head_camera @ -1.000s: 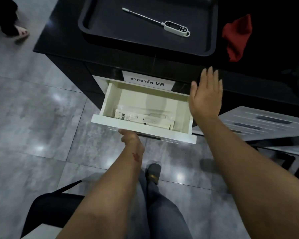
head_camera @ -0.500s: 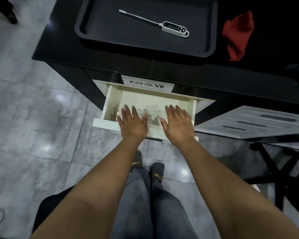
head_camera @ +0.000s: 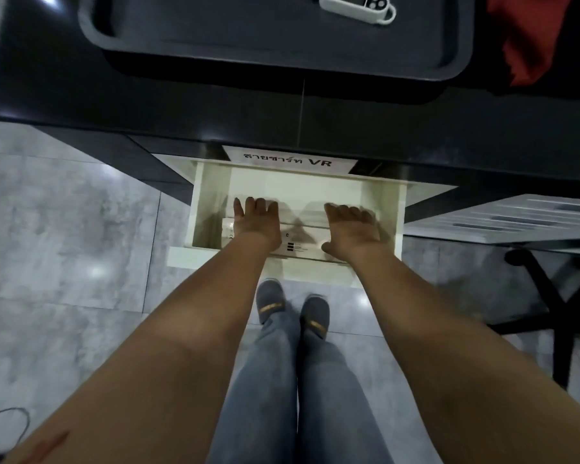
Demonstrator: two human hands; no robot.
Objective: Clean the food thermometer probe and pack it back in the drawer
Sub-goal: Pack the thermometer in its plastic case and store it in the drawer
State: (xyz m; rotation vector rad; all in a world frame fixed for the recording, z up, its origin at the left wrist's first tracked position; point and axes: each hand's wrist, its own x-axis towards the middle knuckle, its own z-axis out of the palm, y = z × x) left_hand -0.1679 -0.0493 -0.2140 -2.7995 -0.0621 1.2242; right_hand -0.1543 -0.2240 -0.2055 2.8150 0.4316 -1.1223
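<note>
The white food thermometer [head_camera: 359, 5] lies on the black tray [head_camera: 282, 58] on the dark counter; only its display end shows at the top edge. Below, the cream drawer [head_camera: 379, 202] stands pulled out. A white packet [head_camera: 298, 247] lies flat along the drawer's front. My left hand [head_camera: 255, 226] rests on the packet's left part with fingers stretched forward. Over the packet's right end lies my right hand [head_camera: 352, 232], thumb at the packet's near edge. The fingertips are blurred, so a grip on the packet cannot be made out.
A red cloth [head_camera: 533, 38] lies on the counter right of the tray. A white label with "VR" [head_camera: 288, 160] sits above the drawer. A white slatted panel [head_camera: 516, 222] and a black chair base [head_camera: 556, 296] are at right. Grey tiled floor lies below.
Both hands have gone from hovering over the drawer's front to reaching down inside it onto the packet. The camera has leaned forward and down, so the tray and thermometer shifted to the top edge.
</note>
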